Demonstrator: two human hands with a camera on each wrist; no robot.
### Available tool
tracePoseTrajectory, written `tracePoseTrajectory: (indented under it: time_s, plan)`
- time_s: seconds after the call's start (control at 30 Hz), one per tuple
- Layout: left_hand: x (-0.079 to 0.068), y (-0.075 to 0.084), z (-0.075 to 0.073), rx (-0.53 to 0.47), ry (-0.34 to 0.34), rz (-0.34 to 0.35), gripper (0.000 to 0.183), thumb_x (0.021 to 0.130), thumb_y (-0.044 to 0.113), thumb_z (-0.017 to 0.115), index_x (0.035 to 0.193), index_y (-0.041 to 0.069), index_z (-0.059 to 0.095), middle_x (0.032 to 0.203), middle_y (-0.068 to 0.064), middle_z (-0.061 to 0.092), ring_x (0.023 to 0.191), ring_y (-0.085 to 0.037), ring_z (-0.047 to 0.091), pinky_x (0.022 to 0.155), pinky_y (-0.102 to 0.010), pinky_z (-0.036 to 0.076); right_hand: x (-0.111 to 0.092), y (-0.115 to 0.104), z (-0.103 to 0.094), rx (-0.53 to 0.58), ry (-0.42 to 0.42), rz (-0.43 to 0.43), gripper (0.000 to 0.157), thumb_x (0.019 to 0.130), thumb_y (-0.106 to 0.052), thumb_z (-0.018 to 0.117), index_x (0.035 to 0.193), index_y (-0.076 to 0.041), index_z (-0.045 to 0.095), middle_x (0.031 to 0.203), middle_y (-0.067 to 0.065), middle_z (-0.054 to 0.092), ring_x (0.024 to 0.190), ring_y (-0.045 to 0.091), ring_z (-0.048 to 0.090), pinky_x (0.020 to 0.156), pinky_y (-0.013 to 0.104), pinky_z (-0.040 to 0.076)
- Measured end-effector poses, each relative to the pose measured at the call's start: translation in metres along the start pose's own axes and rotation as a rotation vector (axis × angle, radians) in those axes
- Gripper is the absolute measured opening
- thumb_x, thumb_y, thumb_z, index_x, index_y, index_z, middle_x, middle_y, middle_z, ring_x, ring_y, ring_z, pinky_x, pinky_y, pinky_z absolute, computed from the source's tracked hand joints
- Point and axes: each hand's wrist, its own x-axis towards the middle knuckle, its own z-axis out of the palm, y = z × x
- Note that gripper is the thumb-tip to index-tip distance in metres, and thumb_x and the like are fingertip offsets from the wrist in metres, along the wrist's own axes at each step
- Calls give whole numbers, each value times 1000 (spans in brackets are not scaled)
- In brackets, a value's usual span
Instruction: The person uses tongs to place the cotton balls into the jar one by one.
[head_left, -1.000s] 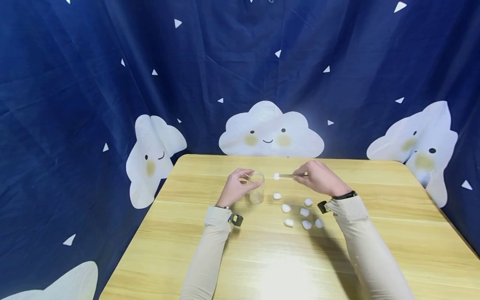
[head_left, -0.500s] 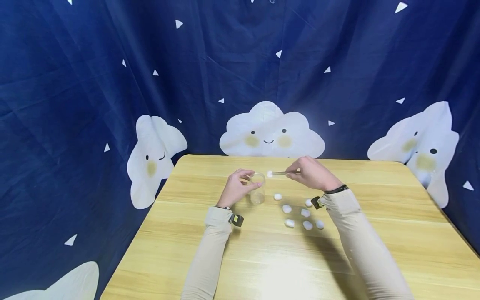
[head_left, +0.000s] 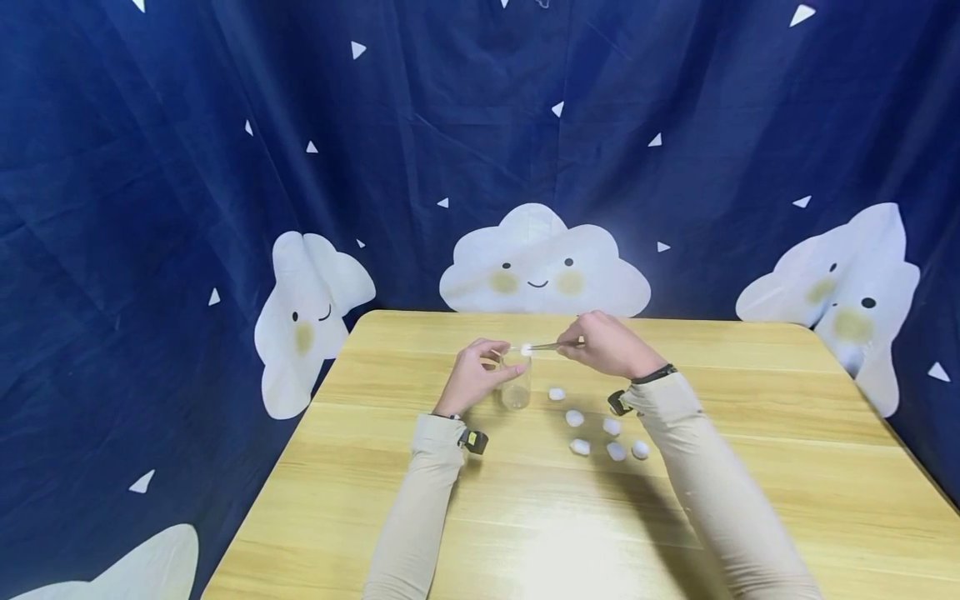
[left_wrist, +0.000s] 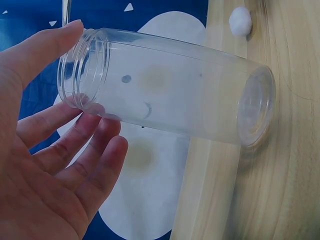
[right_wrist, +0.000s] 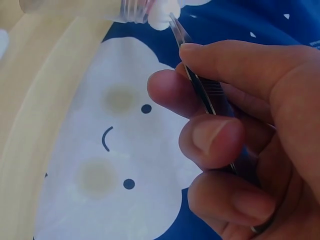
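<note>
My left hand [head_left: 474, 373] grips a clear plastic jar [left_wrist: 170, 85] near its threaded, lidless mouth, thumb on one side and fingers on the other. The jar stands upright on the table and nothing shows inside it. In my right hand [head_left: 609, 346] is a pair of metal tweezers [right_wrist: 200, 90], pinched between thumb and fingers. A white cotton ball [right_wrist: 162, 14] sits in the tweezer tips, right at the jar's mouth. Seen from the head, this cotton ball overlaps the right side of the rim.
Several more cotton balls [head_left: 573, 418] lie scattered on the wooden table [head_left: 420, 517], right of the jar and in front of the right hand. One cotton ball [left_wrist: 241, 21] is close to the jar's base. A dark blue curtain [head_left: 405, 125] with cloud prints hangs behind the table.
My right hand has moved left, carrying the tweezers and cotton ball from beside the jar to its mouth. The left hand and jar have stayed in place.
</note>
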Motion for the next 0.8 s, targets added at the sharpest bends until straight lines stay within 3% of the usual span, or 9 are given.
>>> tracePoseTrajectory:
  time_s: [0.23, 0.5, 0.8]
  plan:
    - [1, -2, 0, -3, 0, 6, 59, 84, 39, 86, 130, 7, 70, 128, -9, 70, 108, -23, 68, 93, -37, 62, 6, -6, 4, -4, -14, -29, 8, 90, -9, 77, 91, -13, 84, 89, 3, 81, 74, 11, 70, 70, 34, 60]
    - [1, -1, 1, 2, 11, 10, 55, 83, 39, 87, 128, 11, 71, 126, -6, 71, 106, -21, 68, 91, -35, 62, 8, -11, 7, 3, -44, -12, 10, 91, -9, 76, 89, -14, 84, 86, 1, 81, 69, 7, 63, 66, 30, 55]
    - [0, 1, 0, -1, 7, 7, 57, 83, 37, 87, 128, 7, 70, 126, -7, 70, 107, -23, 68, 92, -36, 62, 9, -11, 12, 2, -34, -39, 12, 91, -9, 75, 83, -14, 82, 77, -2, 77, 63, 6, 57, 61, 27, 50]
